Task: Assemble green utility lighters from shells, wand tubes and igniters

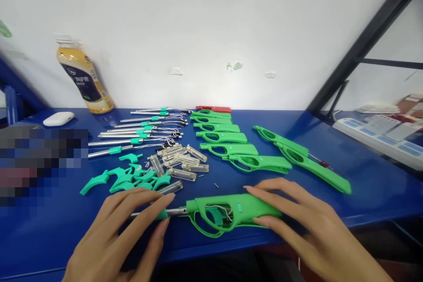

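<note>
Left fingers (168,200) pinched the teal collar (162,215) while right fingers (263,221) gripped the green casing (253,207), apparently not fully closed, with loose teal pieces (119,180) beyond the left fingertips.

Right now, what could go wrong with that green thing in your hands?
The thin wires showing inside the green casing might get pinched if the right hand squeezes. The metal rod, held at its teal sleeve by the left hand, could slip crooked. A bump might also lose the tiny metal pin on the blue table.
</note>
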The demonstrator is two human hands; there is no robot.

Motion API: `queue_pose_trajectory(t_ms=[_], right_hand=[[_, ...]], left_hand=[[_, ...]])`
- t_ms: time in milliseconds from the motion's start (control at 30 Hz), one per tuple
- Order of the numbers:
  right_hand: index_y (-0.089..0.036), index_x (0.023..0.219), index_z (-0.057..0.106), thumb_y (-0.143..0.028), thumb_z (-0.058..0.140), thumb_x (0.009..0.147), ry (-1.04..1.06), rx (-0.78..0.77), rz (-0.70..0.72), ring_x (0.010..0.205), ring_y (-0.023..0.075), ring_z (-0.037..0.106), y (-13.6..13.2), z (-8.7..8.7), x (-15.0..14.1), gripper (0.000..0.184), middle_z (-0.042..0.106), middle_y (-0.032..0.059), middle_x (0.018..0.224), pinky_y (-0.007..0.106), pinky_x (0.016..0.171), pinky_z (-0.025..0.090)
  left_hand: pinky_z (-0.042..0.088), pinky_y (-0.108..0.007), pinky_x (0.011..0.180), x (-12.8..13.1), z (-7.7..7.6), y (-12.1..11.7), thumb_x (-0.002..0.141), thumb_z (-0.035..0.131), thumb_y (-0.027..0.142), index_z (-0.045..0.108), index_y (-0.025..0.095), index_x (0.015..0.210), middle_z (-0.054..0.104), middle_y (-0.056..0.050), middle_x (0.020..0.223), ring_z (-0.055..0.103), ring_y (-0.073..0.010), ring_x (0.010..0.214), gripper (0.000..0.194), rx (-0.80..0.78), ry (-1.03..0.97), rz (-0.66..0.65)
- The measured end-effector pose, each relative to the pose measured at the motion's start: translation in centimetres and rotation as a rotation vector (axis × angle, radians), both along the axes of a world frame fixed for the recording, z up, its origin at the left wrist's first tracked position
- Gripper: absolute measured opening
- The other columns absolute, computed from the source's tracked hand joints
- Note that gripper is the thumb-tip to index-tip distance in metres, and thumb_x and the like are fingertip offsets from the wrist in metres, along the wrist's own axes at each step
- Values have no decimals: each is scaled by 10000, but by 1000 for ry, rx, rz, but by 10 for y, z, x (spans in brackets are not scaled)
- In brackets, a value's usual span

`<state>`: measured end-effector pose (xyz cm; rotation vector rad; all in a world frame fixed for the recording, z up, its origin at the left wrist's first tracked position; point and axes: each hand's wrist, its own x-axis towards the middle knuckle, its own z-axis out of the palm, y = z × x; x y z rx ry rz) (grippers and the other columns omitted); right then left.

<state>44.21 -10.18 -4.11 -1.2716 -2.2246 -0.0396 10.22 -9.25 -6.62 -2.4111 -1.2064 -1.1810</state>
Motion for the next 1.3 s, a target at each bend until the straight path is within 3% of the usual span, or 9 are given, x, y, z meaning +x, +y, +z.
queue_pose_trajectory(t_ms=[167,367,600,800,1033,1167,1300], right_hand=[[-421,1441,641,-474,602,1064,-69,19,15,1109,219,779,0,-5,-4,382,751,-2,1282,341,885,684],[-419,1465,615,-453,606,1071,-91,-19,35,1143,191,754,0,-7,-10,396,726,-2,1304,328,943,663],[-412,1561,531,-441,596,1079,-131,-83,44,1213,179,715,0,-12,-8,487,689,10,1357,306,996,637],[-410,1514,582,-464,596,1074,-124,-42,31,1158,180,746,0,-11,-7,443,713,7,1310,309,958,656],[-408,1484,611,-476,595,1071,-121,-46,29,1120,190,762,1,-10,-8,419,723,12,1289,324,927,670],[-408,1509,591,-448,564,1093,-91,-85,60,1052,149,764,0,-8,-11,419,729,4,1226,255,871,660],[-415,1465,639,-399,576,1094,-44,-20,94,1026,142,753,-2,-9,-13,377,728,7,1193,235,840,645]], left_hand=[[472,-369,1157,-4,-5,1,1025,602,158,581,303,1507,660,-8,1446,593,-228,1351,504,-91,160,-18],[442,-409,1178,-10,-10,1,1072,574,253,567,298,1526,686,-14,1446,584,-234,1384,456,-103,266,-53],[335,-376,1244,-8,-5,4,1072,535,154,611,236,1470,719,-12,1384,588,-203,1368,414,-40,344,-123],[215,-358,1279,-7,-3,3,1070,502,82,579,181,1496,694,-24,1393,510,-193,1388,444,-76,344,-163],[213,-332,1247,-3,3,5,1047,459,6,600,159,1459,692,-39,1337,471,-185,1376,462,-95,314,-234],[241,-352,1229,-3,2,5,1037,466,-10,583,151,1481,684,-50,1341,472,-201,1377,486,-99,311,-236],[286,-360,1199,-4,2,3,1046,472,-1,590,138,1473,687,-60,1322,485,-210,1361,465,-100,299,-237]])
